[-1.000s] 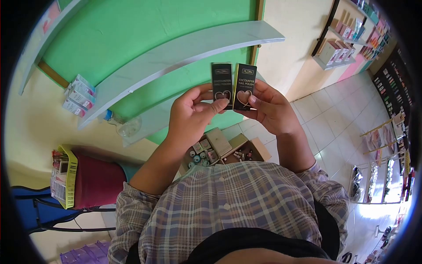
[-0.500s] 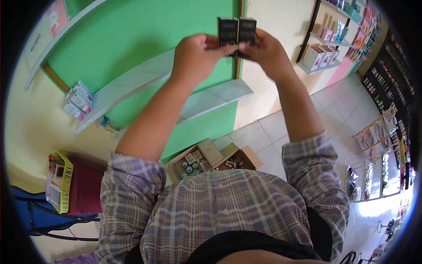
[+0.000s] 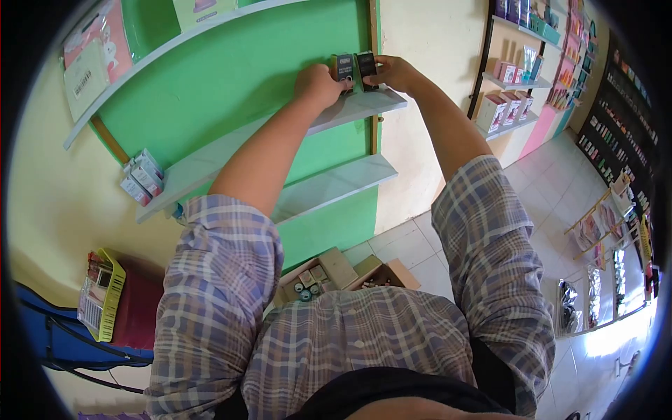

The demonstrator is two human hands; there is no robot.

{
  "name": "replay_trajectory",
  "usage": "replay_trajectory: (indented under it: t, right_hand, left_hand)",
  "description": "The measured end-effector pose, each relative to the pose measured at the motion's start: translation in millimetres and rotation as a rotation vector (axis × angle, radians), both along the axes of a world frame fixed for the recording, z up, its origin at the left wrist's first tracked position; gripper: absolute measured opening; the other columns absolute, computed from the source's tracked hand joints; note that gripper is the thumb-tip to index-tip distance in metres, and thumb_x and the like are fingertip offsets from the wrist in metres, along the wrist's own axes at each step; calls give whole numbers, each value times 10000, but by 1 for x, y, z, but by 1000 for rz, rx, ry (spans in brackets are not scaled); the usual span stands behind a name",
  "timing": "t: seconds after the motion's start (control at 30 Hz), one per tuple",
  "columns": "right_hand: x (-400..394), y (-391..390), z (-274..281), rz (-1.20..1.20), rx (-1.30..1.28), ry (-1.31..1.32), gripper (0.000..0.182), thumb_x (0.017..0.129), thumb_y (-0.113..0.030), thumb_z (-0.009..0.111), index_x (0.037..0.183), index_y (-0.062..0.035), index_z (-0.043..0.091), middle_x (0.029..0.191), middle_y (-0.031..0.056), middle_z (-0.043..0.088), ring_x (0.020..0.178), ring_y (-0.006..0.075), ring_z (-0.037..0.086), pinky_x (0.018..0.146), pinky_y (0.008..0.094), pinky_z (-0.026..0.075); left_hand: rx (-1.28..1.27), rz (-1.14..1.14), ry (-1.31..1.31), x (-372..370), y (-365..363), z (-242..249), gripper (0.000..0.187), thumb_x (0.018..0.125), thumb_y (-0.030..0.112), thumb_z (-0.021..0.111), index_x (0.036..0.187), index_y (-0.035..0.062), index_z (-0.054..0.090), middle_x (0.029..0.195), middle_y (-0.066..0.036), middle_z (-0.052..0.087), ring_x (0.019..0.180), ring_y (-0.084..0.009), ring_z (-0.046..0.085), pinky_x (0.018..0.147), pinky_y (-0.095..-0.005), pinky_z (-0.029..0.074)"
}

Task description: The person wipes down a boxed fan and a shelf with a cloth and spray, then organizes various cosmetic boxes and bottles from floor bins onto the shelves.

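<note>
Two small black boxes stand upright side by side at the right end of a marble-patterned shelf (image 3: 381, 102). My left hand (image 3: 320, 87) has its fingers closed round the left black box (image 3: 343, 64), thumb across its front. The right black box (image 3: 365, 65) is gripped at its side by my right hand (image 3: 393, 74), with the thumb low near the shelf surface. A narrow gap shows between the boxes, and the right one leans slightly. Behind them is a green wall panel (image 3: 231, 77).
White boxes (image 3: 143, 177) stand at this shelf's left end. Another shelf (image 3: 336, 183) runs below, and one above carries packages (image 3: 94, 59). Open cartons (image 3: 329, 269) with jars and small items sit on the floor. A yellow basket (image 3: 108, 297) is at left; stocked wall shelves (image 3: 514, 84) at right.
Both hands have brought the black boxes from in front of the wall onto the shelf end. The boxes, pressed together before, now stand slightly apart. The view has shifted.
</note>
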State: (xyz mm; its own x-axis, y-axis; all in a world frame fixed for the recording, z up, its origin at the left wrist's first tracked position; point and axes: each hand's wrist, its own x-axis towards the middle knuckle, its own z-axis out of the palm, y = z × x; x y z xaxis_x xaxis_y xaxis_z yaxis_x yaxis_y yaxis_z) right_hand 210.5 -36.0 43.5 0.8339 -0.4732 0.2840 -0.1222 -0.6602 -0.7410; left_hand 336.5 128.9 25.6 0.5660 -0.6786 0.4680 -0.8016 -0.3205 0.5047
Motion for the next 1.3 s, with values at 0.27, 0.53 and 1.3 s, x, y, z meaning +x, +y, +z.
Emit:
replay_trajectory:
  t: [0.27, 0.53, 1.3]
  right_hand:
    - [5, -23, -19, 114, 86, -7, 504, 745, -79, 794, 1209, -28, 605, 1007, 47, 683, 912, 130, 621, 847, 271, 488]
    - [4, -14, -17, 70, -5, 45, 402, 777, -78, 767, 1152, -34, 627, 996, 8, 677, 941, 105, 604, 878, 255, 464]
    - [3, -9, -15, 52, -19, 9, 504, 757, -60, 772, 1221, 2, 587, 1066, 68, 680, 980, 148, 625, 912, 288, 482]
  left_hand:
    - [33, -43, 12, 5, -6, -8, 371, 671, 341, 834, 849, 53, 683, 886, -123, 704, 825, -268, 673, 761, -358, 520]
    - [19, -60, 19, 0, -7, -8, 333, 707, 292, 786, 921, 59, 683, 933, -153, 698, 905, -320, 666, 795, -390, 525]
    - [-25, -107, 113, 15, -14, -11, 380, 719, 246, 820, 966, 23, 636, 954, -85, 709, 877, -206, 671, 805, -316, 509]
